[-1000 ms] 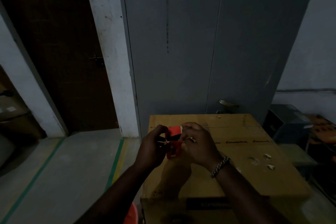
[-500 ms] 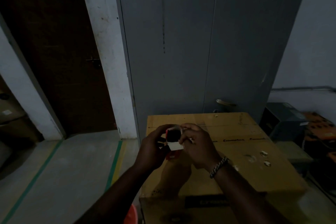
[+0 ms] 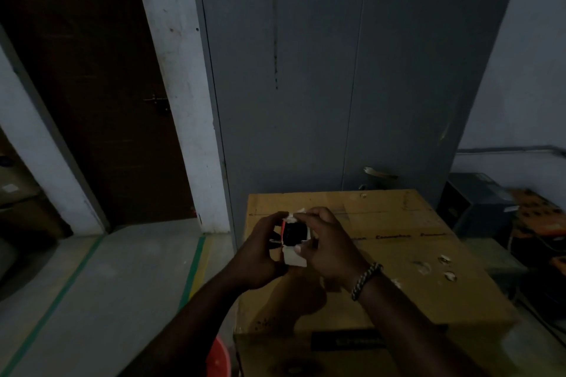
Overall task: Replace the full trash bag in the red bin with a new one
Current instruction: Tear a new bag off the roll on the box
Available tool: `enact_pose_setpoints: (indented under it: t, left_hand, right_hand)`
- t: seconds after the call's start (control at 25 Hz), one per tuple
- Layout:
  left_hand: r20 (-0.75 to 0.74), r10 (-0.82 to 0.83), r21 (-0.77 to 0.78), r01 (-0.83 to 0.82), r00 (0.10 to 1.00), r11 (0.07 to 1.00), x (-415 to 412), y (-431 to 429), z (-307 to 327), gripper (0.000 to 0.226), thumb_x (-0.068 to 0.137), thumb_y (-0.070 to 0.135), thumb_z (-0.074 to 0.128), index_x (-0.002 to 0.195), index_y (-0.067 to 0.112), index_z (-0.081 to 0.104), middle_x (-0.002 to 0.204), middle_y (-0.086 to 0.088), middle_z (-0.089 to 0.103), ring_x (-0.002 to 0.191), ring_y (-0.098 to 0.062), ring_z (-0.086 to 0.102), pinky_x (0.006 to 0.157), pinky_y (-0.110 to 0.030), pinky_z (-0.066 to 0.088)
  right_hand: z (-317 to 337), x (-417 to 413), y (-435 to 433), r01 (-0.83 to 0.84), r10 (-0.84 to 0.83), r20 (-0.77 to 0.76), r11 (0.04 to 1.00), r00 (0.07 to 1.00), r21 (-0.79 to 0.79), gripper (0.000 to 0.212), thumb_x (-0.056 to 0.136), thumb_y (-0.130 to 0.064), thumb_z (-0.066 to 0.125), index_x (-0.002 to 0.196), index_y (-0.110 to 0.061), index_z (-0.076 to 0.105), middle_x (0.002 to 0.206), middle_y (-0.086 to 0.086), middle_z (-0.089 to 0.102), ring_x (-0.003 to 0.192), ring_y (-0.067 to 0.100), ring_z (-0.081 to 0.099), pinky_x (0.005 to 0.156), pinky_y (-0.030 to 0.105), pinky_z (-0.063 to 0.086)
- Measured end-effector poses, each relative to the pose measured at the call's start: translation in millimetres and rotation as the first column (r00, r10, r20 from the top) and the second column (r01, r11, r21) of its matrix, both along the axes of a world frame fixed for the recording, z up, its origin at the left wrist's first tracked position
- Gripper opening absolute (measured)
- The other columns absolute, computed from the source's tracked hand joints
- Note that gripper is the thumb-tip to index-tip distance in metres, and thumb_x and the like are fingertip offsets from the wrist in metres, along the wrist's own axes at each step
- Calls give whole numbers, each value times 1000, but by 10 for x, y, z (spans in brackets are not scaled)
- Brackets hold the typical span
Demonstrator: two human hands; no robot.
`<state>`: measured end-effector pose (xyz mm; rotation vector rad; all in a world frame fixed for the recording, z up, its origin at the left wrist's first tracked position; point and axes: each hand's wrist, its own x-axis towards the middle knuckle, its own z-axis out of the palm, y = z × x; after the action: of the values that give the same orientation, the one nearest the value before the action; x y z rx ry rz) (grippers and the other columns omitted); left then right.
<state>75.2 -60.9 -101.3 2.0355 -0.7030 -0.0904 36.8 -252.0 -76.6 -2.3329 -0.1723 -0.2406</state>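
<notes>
Both my hands hold a small red and white packet with a dark roll showing inside its torn opening, above a large cardboard box. My left hand grips the packet's left side. My right hand, with a braided bracelet on the wrist, pinches the packet's white torn flap at the top and right. A sliver of the red bin shows at the bottom edge, left of the box and under my left forearm.
A grey metal cabinet stands behind the box. A brown door with a "Restricted IT Area" sign is at the left. Dark equipment and orange items sit on the right. Paper scraps lie on the box top.
The packet has been torn further open: its red front has given way to a dark roll inside, with a white flap hanging below. Both hands stayed over the box.
</notes>
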Motion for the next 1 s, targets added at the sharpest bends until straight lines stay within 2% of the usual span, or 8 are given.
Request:
enact_pose_setpoints:
  t: [0.08,0.16,0.28,0.4,0.52,0.68,0.84,1.0]
  left_hand:
    - [-59,-82,38,84,995,996,2,48,47,108,66,34,88,150,43,19,148,18,28,124,-7,47,95,-27,51]
    - [-84,-94,54,98,992,994,-8,60,87,113,65,42,90,150,42,16,147,26,27,124,-1,44,91,-22,48]
    - [-1,-42,46,42,999,998,-38,10,92,90,70,38,88,138,37,29,130,32,41,115,11,46,83,-8,44]
    - [40,27,-12,-26,999,1000,-53,-36,42,71,72,32,88,125,30,39,117,28,49,106,6,51,76,-4,42]
    - [36,78,-62,-75,996,995,-49,-74,14,62,73,25,86,119,26,44,112,32,52,103,7,53,71,-4,42]
    - [38,90,-77,-87,995,993,-38,-97,0,61,72,25,86,118,28,47,111,26,57,102,4,56,69,-6,42]
    - [62,69,-62,-65,996,996,-50,-113,-14,67,70,30,88,122,31,47,117,27,55,104,2,56,73,-9,43]
    - [90,75,-45,-71,993,996,-80,-110,1,74,70,33,87,130,36,43,122,27,53,107,3,55,78,-17,47]
  right_hand:
    - [0,2,-7,1,0,14,1000,1000,-24,62,86,-25,75,143,-30,51,136,-16,40,130,8,43,109,32,46]
    - [15,-9,-13,-2,3,23,1000,1000,-31,59,86,-25,75,140,-31,52,137,-17,41,129,6,44,108,30,46]
    - [47,-12,-7,-4,5,41,1000,999,-9,48,89,-19,72,133,-28,57,133,-15,45,124,7,47,100,23,49]
    - [77,11,-4,9,-11,62,1000,998,25,28,93,-9,62,117,-22,65,123,-10,49,118,11,53,88,17,53]
    - [78,19,-3,38,-29,79,994,996,-105,20,93,-20,67,113,-24,69,125,-12,47,119,10,50,98,24,51]
    - [152,-12,37,42,-36,24,964,999,-264,36,90,-27,69,125,-31,65,138,-13,42,130,12,38,105,29,45]
    - [290,-22,89,39,-50,-8,867,999,-497,47,85,-33,73,131,-30,62,137,-6,43,125,21,42,100,39,50]
    - [310,-14,171,77,-33,85,803,996,-591,39,85,-33,72,123,-27,67,128,-4,48,118,22,45,92,39,52]
